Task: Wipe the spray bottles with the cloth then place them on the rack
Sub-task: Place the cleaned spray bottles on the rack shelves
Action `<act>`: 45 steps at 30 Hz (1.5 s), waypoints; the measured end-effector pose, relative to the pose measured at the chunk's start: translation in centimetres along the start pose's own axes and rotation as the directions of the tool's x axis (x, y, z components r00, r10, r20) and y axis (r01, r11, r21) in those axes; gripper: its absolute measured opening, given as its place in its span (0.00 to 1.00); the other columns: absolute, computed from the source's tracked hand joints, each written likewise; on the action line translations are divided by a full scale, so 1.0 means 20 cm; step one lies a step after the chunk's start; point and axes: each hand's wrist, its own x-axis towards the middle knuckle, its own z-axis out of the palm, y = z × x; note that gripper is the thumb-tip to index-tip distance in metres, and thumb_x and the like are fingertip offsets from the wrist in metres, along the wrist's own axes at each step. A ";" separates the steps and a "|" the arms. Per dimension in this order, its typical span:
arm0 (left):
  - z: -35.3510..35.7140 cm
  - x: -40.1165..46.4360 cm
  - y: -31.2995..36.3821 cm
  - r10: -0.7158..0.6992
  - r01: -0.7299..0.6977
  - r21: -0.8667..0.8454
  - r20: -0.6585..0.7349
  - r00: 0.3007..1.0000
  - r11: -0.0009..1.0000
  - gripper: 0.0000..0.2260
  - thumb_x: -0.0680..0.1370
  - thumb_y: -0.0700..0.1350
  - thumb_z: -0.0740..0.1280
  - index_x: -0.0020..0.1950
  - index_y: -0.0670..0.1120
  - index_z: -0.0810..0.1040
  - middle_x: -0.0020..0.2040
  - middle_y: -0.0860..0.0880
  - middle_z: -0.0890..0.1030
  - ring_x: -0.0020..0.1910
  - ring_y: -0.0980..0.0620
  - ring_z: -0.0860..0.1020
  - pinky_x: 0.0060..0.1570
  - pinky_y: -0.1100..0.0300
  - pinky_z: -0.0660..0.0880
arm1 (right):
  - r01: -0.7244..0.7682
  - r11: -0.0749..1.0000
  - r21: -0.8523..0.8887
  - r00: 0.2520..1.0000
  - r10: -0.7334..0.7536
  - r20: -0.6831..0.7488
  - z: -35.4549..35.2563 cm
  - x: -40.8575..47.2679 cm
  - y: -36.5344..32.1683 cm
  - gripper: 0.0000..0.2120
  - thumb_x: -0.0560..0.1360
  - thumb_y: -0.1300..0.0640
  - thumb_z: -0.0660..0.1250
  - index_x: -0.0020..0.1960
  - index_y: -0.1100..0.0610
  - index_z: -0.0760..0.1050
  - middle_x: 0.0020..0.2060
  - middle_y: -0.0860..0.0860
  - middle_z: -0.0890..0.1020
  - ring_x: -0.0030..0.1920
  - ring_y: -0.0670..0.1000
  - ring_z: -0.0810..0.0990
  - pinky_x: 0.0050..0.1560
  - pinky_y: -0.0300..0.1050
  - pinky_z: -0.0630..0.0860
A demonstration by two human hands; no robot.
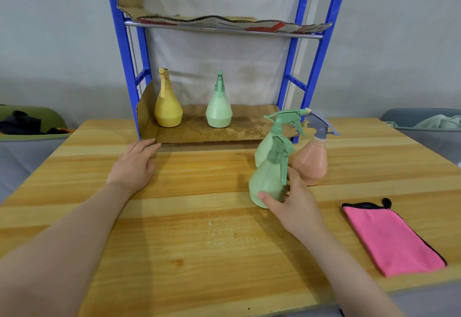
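My right hand (294, 202) grips a green spray bottle (268, 179) standing on the wooden table (199, 229), thumb across its lower front. Just behind it stand a second green bottle (264, 146) and a peach bottle with a grey trigger (313, 159). A yellow bottle (168, 107) and a pale green bottle (219, 107) stand on the cardboard-lined bottom shelf of the blue rack (321, 50). The folded pink cloth (391, 237) lies flat at the right. My left hand (134, 164) rests flat on the table by the shelf's front edge.
The rack's upper shelf (224, 26) carries a sagging cardboard sheet and nothing else. The bottom shelf has bare cardboard (252, 122) to the right of the pale green bottle. Grey seats with clothes sit beyond the table at both sides.
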 end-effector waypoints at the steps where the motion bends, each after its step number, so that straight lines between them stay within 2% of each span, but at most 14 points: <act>1: 0.00 0.00 0.00 0.001 -0.001 0.002 0.002 1.000 1.000 0.23 0.77 0.38 0.63 0.72 0.48 0.71 0.72 0.49 0.70 0.72 0.48 0.64 0.68 0.45 0.69 | -0.010 1.000 -0.004 1.000 0.010 0.005 0.01 0.01 -0.01 0.40 0.70 0.44 0.76 0.75 0.49 0.60 0.67 0.45 0.75 0.65 0.48 0.75 0.63 0.52 0.77; 4: 0.00 0.00 -0.01 0.004 -0.004 0.008 0.002 1.000 1.000 0.23 0.77 0.38 0.63 0.72 0.48 0.71 0.72 0.49 0.70 0.72 0.48 0.64 0.68 0.46 0.69 | 0.004 1.000 -0.019 1.000 -0.004 0.009 0.05 0.06 -0.06 0.43 0.69 0.43 0.76 0.77 0.50 0.59 0.70 0.46 0.73 0.67 0.49 0.73 0.65 0.53 0.75; 6: 0.00 0.00 -0.01 0.003 -0.003 0.010 0.005 1.000 1.000 0.23 0.77 0.38 0.63 0.72 0.48 0.71 0.72 0.50 0.70 0.72 0.48 0.64 0.67 0.46 0.70 | 0.011 1.000 -0.003 1.000 -0.010 0.017 0.09 0.10 -0.11 0.42 0.70 0.45 0.76 0.77 0.50 0.60 0.70 0.45 0.72 0.68 0.48 0.72 0.67 0.49 0.72; 8: 0.00 0.00 -0.01 -0.001 0.001 0.007 0.008 1.000 1.000 0.23 0.76 0.38 0.63 0.72 0.49 0.71 0.72 0.50 0.70 0.72 0.48 0.65 0.67 0.46 0.70 | 0.011 1.000 0.024 1.000 -0.011 0.022 0.13 0.14 -0.16 0.39 0.70 0.46 0.76 0.76 0.49 0.61 0.65 0.44 0.74 0.64 0.46 0.73 0.63 0.44 0.72; 12: 0.00 0.00 -0.02 0.004 -0.004 -0.014 0.004 1.000 1.000 0.23 0.76 0.38 0.63 0.72 0.49 0.71 0.72 0.50 0.70 0.72 0.48 0.65 0.68 0.47 0.69 | 0.023 0.996 0.091 0.999 -0.021 -0.029 0.20 0.25 -0.24 0.36 0.70 0.47 0.77 0.73 0.48 0.65 0.61 0.43 0.76 0.61 0.45 0.75 0.58 0.42 0.73; 17: 0.00 0.00 -0.01 -0.015 0.015 -0.023 0.011 1.000 1.000 0.23 0.77 0.39 0.63 0.73 0.51 0.70 0.73 0.52 0.69 0.73 0.50 0.63 0.67 0.48 0.69 | 0.055 0.989 0.140 0.989 -0.035 -0.143 0.25 0.50 -0.34 0.35 0.72 0.50 0.76 0.73 0.53 0.64 0.65 0.50 0.75 0.64 0.51 0.75 0.65 0.52 0.74; 22: -0.02 0.00 0.00 -0.028 0.029 -0.035 0.012 1.000 0.999 0.24 0.76 0.38 0.63 0.73 0.51 0.70 0.73 0.53 0.69 0.73 0.52 0.63 0.67 0.49 0.70 | 0.025 0.993 0.119 0.981 -0.001 -0.196 0.28 0.76 -0.39 0.33 0.75 0.54 0.73 0.75 0.57 0.61 0.64 0.54 0.75 0.65 0.56 0.74 0.63 0.52 0.73; 25: -0.02 0.00 0.00 -0.027 0.028 -0.034 0.014 1.000 0.999 0.24 0.76 0.39 0.63 0.72 0.51 0.70 0.73 0.53 0.69 0.73 0.51 0.63 0.66 0.49 0.71 | -0.030 0.995 0.095 0.980 0.048 -0.193 0.28 0.90 -0.37 0.31 0.76 0.56 0.72 0.74 0.58 0.62 0.66 0.55 0.74 0.66 0.57 0.74 0.63 0.52 0.73; 28: -0.01 0.00 -0.01 -0.028 0.029 -0.028 0.012 1.000 0.999 0.24 0.76 0.39 0.63 0.72 0.52 0.70 0.73 0.54 0.69 0.73 0.52 0.64 0.65 0.50 0.72 | -0.106 0.994 0.002 0.970 0.104 -0.222 0.29 1.05 -0.31 0.31 0.74 0.54 0.73 0.72 0.58 0.64 0.67 0.58 0.72 0.66 0.60 0.72 0.66 0.58 0.72; 30: -0.02 0.00 0.00 -0.030 0.030 -0.029 0.005 1.000 0.999 0.24 0.76 0.39 0.63 0.72 0.52 0.71 0.72 0.55 0.69 0.73 0.52 0.64 0.65 0.51 0.73 | -0.145 0.989 -0.012 0.961 0.138 -0.241 0.29 1.12 -0.26 0.32 0.73 0.52 0.74 0.72 0.58 0.65 0.67 0.58 0.73 0.67 0.60 0.73 0.65 0.59 0.73; 39: -0.01 0.01 -0.01 -0.026 0.026 -0.026 -0.002 1.000 0.999 0.24 0.77 0.40 0.63 0.72 0.53 0.70 0.72 0.55 0.69 0.73 0.52 0.64 0.65 0.51 0.72 | -0.190 0.982 -0.016 0.955 0.181 -0.235 0.26 1.31 -0.12 0.31 0.75 0.52 0.73 0.72 0.59 0.64 0.66 0.57 0.74 0.66 0.60 0.74 0.63 0.56 0.75; 45: -0.02 0.00 0.00 -0.038 0.038 -0.009 -0.001 0.999 0.999 0.24 0.77 0.40 0.63 0.73 0.53 0.70 0.73 0.55 0.69 0.73 0.52 0.63 0.66 0.50 0.71 | -0.182 0.981 0.068 0.963 0.192 -0.192 0.22 1.40 -0.11 0.36 0.75 0.60 0.71 0.76 0.55 0.56 0.66 0.57 0.74 0.64 0.61 0.76 0.61 0.60 0.77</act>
